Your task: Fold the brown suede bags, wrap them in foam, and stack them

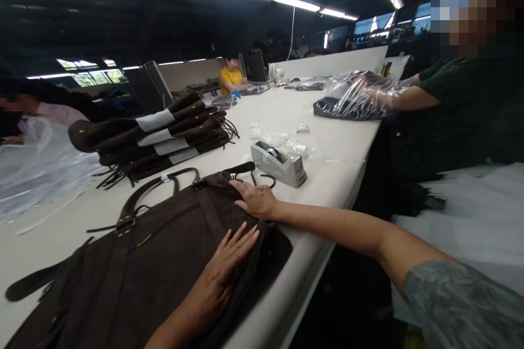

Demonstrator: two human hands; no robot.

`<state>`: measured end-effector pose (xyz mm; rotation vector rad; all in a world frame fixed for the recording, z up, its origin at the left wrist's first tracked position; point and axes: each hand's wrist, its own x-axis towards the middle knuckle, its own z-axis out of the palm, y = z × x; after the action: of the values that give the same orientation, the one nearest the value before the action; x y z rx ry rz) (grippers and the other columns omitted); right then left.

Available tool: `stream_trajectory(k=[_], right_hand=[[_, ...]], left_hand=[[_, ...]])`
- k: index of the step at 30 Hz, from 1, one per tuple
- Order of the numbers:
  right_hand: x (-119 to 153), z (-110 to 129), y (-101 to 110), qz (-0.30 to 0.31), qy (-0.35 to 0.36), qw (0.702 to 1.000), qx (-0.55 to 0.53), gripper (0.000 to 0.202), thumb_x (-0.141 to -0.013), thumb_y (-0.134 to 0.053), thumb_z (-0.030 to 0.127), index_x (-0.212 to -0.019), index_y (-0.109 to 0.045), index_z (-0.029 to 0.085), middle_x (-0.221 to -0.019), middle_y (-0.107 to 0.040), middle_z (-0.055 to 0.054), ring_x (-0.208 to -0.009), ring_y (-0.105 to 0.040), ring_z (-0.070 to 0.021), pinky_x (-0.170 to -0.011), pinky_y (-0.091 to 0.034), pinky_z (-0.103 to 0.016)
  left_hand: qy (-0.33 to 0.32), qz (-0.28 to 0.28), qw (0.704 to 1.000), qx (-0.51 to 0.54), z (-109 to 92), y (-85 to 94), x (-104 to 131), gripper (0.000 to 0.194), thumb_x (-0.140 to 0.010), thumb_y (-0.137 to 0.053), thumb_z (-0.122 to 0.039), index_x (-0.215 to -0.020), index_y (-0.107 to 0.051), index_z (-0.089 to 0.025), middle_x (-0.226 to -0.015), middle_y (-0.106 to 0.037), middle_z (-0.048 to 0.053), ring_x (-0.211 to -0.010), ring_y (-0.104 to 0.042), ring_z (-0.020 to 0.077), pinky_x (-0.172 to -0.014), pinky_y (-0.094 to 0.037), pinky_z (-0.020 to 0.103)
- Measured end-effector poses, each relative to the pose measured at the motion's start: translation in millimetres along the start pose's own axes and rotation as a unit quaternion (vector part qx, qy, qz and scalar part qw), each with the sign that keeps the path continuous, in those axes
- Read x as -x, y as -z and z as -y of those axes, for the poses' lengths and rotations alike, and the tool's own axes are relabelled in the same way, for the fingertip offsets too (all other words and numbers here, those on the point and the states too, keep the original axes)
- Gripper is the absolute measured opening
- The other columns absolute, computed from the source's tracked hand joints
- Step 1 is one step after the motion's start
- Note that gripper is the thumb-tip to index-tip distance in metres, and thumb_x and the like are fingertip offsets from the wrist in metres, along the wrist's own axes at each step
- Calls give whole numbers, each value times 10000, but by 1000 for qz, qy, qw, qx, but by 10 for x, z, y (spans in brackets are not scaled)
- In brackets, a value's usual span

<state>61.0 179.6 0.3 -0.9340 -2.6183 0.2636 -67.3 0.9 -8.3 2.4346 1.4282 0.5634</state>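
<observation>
Bag fills the near left of the worktop; I see the left hand flat on it and, farther, the right hand resting on its far right corner, neither clamped. I'd judge a rightward push could tip it off the edge, a far shove bump the tape dispenser.

Counting one left hand, one right hand, one big dark brown bag, one tape dispenser and one long white table here. There's also one dark stack with four pale bands showing, but its pieces overlap too much to count lol. Co-workers I make three: one yellow shirt, one pink sleeve, one dark shirt.
</observation>
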Motion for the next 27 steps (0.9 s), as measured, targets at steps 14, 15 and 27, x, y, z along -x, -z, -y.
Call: stream_trajectory(k=[14, 15, 27], right_hand=[[915, 208, 326, 149, 166, 969, -106, 578, -1002, -455, 391, -1509, -305, 159, -1533, -301, -100, -1436, -218, -212, -1194, -170, -430], [981, 131, 240, 127, 159, 975, -86, 572, -1006, -434, 383, -1516, -289, 167, -1539, -281, -96, -1439, -210, -209, -1193, -177, -442], [1061, -1, -25, -38, 343, 937, 45, 628, -878, -444, 143, -1485, -366, 284, -1454, -433, -33, -1308, -457, -197, -1123, -356, -411]], left_hand=[[42, 65, 997, -14, -205, 153, 32, 537, -935, -356, -146, -1346, -422, -485, -1525, -324, -95, -1435, -259, 177, -1191, -150, 557], [78, 54, 994, -48, -199, 180, 106, 574, -919, -361, -122, -1361, -396, -486, -1532, -306, -104, -1435, -253, 161, -1194, -183, 526], [549, -180, 724, -378, -367, 24, 1277, 486, -913, -372, -269, -1340, -514, -86, -1382, -491, 233, -1309, -430, 408, -1031, -407, 598]])
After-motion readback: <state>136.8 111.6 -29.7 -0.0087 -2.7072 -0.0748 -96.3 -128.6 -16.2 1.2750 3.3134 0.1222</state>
